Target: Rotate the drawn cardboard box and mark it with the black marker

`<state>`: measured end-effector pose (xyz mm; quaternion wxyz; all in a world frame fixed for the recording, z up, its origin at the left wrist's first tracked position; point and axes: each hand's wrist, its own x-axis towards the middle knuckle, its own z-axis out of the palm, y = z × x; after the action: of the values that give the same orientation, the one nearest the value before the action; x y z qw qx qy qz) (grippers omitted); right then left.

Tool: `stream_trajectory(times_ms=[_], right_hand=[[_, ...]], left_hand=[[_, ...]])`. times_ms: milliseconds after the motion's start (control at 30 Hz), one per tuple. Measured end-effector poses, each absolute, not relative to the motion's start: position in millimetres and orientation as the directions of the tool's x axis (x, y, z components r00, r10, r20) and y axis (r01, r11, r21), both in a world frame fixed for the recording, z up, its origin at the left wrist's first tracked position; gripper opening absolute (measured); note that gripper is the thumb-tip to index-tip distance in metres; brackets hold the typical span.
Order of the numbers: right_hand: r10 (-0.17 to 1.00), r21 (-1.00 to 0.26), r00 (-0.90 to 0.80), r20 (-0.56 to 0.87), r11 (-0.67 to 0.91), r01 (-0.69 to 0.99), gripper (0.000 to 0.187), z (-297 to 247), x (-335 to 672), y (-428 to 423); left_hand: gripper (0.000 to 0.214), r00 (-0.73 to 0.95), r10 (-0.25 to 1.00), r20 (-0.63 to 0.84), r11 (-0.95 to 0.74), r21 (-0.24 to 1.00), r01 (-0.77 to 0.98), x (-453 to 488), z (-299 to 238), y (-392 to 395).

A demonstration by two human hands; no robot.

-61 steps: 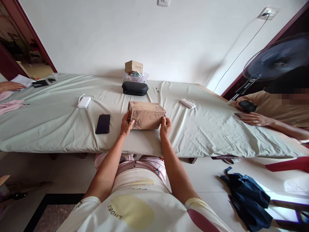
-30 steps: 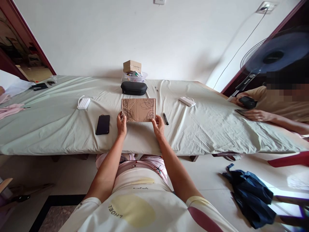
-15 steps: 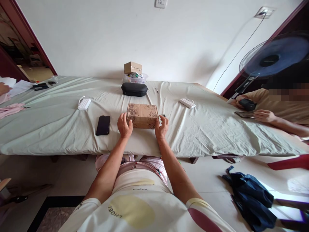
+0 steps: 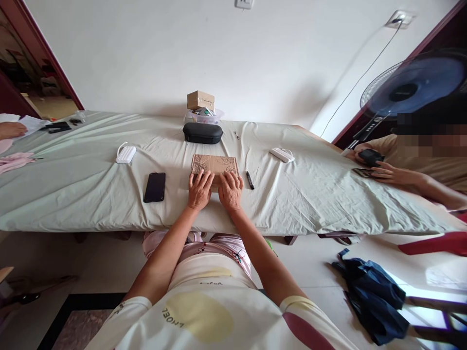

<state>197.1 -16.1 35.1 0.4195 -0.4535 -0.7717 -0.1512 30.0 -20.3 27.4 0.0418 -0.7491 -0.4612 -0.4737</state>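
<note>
Box under both palms, nothing clamped

Left hand (image 4: pixel 200 193): fingers spread and laid over the near upper edge of the patterned cardboard box (image 4: pixel 213 164). Right hand (image 4: pixel 230 193): same pose, just beside it, fingers fanned on the same edge. You pinch nothing that I can see; thumb contact is too small to tell.

The box lies on the pale green cloth (image 4: pixel 295 204) directly in front of you, decorated face up. Your hands hide much of the near side, so I can't tell whether a flap there is fully tucked.

Main risk, as I judge it: all your contact is on one edge. Heavy pressure there could crease the cardboard or buckle that side. A forward shove, with nothing holding the ends, could slide the box and ruck the cloth, which is already wrinkled.

Just right of the box lies the black marker (image 4: pixel 250 180). A sideways swing of your right hand could knock it rolling. Left, a little apart, the dark phone (image 4: pixel 154 187) lies flat; a wide left elbow might drag the cloth under it.

Beyond the box, the black case (image 4: pixel 202 133) would stop a long push. Behind that, the small carton (image 4: pixel 200 100) perches on a filled plastic tub (image 4: pixel 215 118); a bump passed along could topple it.
</note>
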Motion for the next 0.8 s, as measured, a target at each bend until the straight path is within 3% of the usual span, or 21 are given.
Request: stream_trajectory(times_ms=[233,367,500,667,800], right_hand=[[0.522,-0.428,0.149,0.840,0.469,0.773,0.034,31,221,-2],[0.587,-0.534,0.125,0.800,0.600,0.595,0.035,29,220,-1],[0.575,-0.476,-0.029,0.818,0.704,0.527,0.034,30,210,-10],[0.482,-0.304,-0.290,0.827,0.817,0.489,0.039,30,201,-18],[0.486,-0.251,-0.297,0.822,0.777,0.577,0.041,30,202,-17]], left_hand=[[0.057,0.085,0.668,0.739,-0.552,0.416,0.722,25,27,-19],[0.054,0.033,0.662,0.749,-0.536,0.441,0.720,23,27,-18],[0.066,-0.029,0.644,0.765,-0.519,0.464,0.718,20,26,-18],[0.074,0.055,0.637,0.769,-0.595,0.444,0.669,19,27,-18],[0.072,0.086,0.616,0.783,-0.610,0.404,0.682,20,26,-18]])
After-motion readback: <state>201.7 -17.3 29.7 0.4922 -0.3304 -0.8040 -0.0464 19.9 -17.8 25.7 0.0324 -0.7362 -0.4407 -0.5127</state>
